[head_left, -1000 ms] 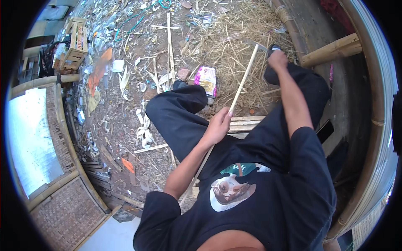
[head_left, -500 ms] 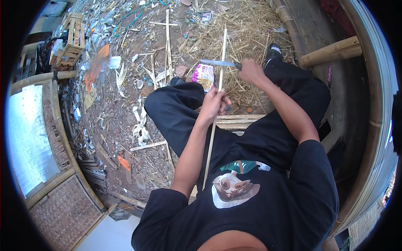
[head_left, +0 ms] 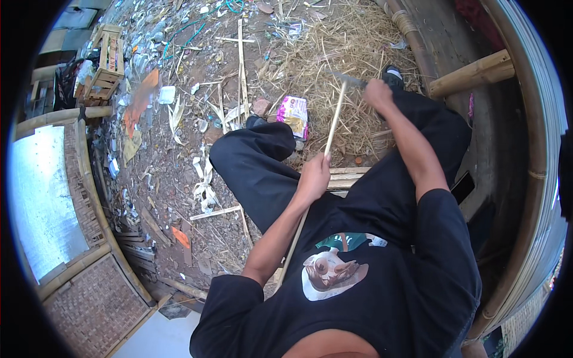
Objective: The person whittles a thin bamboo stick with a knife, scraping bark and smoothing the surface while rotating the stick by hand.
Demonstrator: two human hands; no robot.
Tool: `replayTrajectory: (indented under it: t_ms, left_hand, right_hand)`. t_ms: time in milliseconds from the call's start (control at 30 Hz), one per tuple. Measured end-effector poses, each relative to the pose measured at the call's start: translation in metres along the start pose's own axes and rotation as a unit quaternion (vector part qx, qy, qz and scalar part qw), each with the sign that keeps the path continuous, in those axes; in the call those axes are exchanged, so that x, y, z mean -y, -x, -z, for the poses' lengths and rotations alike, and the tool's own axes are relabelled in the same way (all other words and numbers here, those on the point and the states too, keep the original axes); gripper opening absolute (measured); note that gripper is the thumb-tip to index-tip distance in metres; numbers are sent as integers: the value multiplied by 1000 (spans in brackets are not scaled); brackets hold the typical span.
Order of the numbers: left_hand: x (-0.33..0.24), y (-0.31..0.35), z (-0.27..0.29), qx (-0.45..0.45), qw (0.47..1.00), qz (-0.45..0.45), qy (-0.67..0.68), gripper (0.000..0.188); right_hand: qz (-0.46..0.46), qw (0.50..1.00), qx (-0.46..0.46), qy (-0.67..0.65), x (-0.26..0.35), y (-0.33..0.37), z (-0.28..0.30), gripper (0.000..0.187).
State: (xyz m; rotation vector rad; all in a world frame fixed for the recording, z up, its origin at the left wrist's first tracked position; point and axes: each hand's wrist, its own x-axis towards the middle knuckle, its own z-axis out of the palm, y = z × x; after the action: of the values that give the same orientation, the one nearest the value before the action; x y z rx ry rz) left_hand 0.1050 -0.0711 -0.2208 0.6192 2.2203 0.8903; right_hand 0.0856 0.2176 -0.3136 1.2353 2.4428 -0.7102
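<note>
A long, pale wooden strip (head_left: 336,119), likely bamboo, slants between my legs from beside my shirt up toward the straw. My left hand (head_left: 314,178) is closed around its middle. In my right hand (head_left: 378,95) is the handle of a knife (head_left: 348,78), its blade pointing left and somewhat blurred. The blade lies at the strip's far end; whether it touches or only overlaps there, I cannot tell. Part of the strip's near end runs behind my left forearm.
Straw and shavings (head_left: 358,48) cover the ground ahead. A pink-and-white packet (head_left: 293,116) lies by my left foot. Crossed wooden strips (head_left: 242,65) and litter spread leftward, with a wooden crate (head_left: 108,68) at far left. A bamboo pole (head_left: 474,74) juts in at right.
My right hand and the knife have moved right and slightly nearer, to the strip's far end. My left hand has come nearer to my body, and the strip's far end has swung right and nearer.
</note>
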Motion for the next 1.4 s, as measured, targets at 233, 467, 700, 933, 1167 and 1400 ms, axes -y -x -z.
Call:
replayTrajectory:
  t_ms: [233,467,700,933,1167,1400]
  left_hand:
    - [-5,-23,13,-58,997,32,45,28]
    - [-12,-20,10,-101,995,-7,-1,25]
    - [-2,-15,7,-66,997,1,-51,24]
    - [0,-7,11,-58,998,16,-12,23]
    - [-3,-20,8,-93,994,-10,-62,23]
    - [3,2,-3,-40,990,-38,-131,23]
  right_hand:
    - [-40,993,-39,-106,1,8,12,31]
    - [219,975,1,25,45,68,-10,20]
    - [109,993,-30,23,22,28,-3,19]
    - [-86,990,-79,-74,-36,-13,27,27]
    - [171,983,59,20,50,75,-2,22]
    - [32,999,-1,23,-13,3,-2,21]
